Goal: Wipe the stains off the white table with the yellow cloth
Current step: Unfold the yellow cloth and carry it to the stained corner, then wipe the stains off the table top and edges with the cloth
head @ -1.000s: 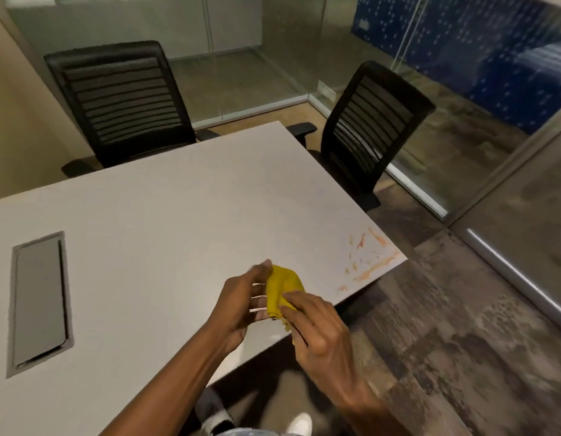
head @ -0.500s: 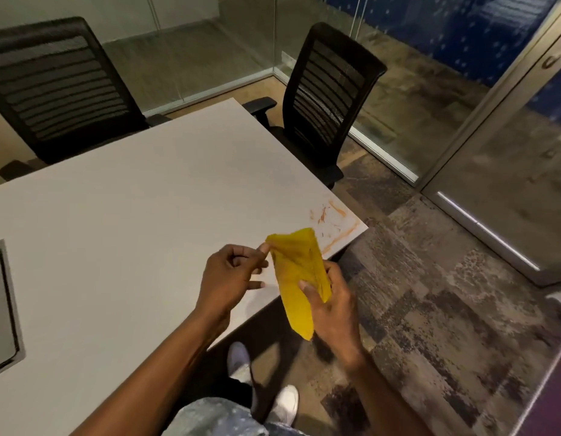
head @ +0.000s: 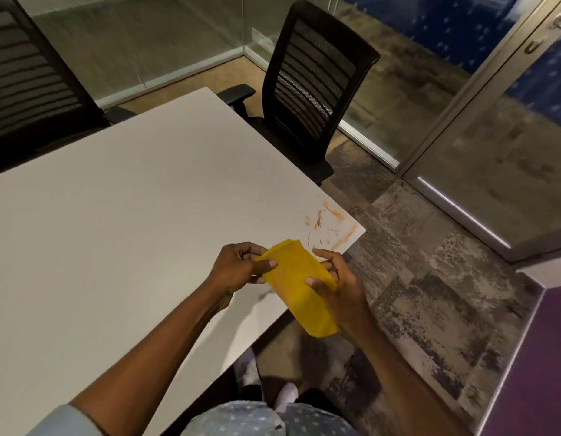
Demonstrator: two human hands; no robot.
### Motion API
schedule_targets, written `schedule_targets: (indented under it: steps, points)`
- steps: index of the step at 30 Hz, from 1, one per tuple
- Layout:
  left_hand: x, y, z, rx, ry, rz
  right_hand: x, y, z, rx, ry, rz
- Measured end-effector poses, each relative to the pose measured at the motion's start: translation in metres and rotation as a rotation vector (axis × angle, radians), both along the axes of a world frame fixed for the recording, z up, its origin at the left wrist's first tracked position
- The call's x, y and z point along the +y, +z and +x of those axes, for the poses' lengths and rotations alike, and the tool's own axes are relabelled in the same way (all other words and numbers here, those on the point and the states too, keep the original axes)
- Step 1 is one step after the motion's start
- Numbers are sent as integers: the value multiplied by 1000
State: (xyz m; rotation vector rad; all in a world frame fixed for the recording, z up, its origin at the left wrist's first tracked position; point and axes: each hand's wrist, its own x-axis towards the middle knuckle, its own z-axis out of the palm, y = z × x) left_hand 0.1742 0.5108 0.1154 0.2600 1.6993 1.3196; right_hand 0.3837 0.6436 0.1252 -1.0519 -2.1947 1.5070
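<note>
The yellow cloth (head: 299, 289) is held in the air over the near right edge of the white table (head: 131, 215), spread into a long folded strip. My left hand (head: 238, 269) pinches its upper left edge. My right hand (head: 339, 286) grips its right side, thumb on top. Orange stains (head: 331, 228) streak the table's near right corner, just beyond the cloth and apart from it.
A black mesh chair (head: 313, 89) stands beyond the table's right side, a second black chair (head: 30, 80) at the far left. Glass walls surround the room. Patterned carpet (head: 430, 294) lies to the right. My feet (head: 272, 382) show below the table edge.
The cloth went from a bunched wad to a long flat strip between both hands. The view has shifted right and down, so the table's cable hatch has left the frame.
</note>
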Motion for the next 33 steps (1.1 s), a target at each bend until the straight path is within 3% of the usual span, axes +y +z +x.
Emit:
schedule_targets:
  steps: [3,10,16,19,21,26,33]
  points:
    - [10,-30,-4,62,44,-119,-3,-30,-18,-124,-89,246]
    - [24,-97,-10,298,-49,-290,-9,-97,-47,-421,39,403]
    - [21,-139,-16,628,-273,-268,2,-149,-43,-546,98,586]
    - [13,-147,-18,869,-352,-306,-2,-171,-34,-460,225,741]
    - [8,-155,-19,972,-413,-318,-4,-184,-32,-373,399,736]
    - [0,-179,-14,1035,-563,-374,9,-205,-39,-443,542,707]
    - [8,-189,9,1034,-480,-393,4,-202,-33,-548,459,700]
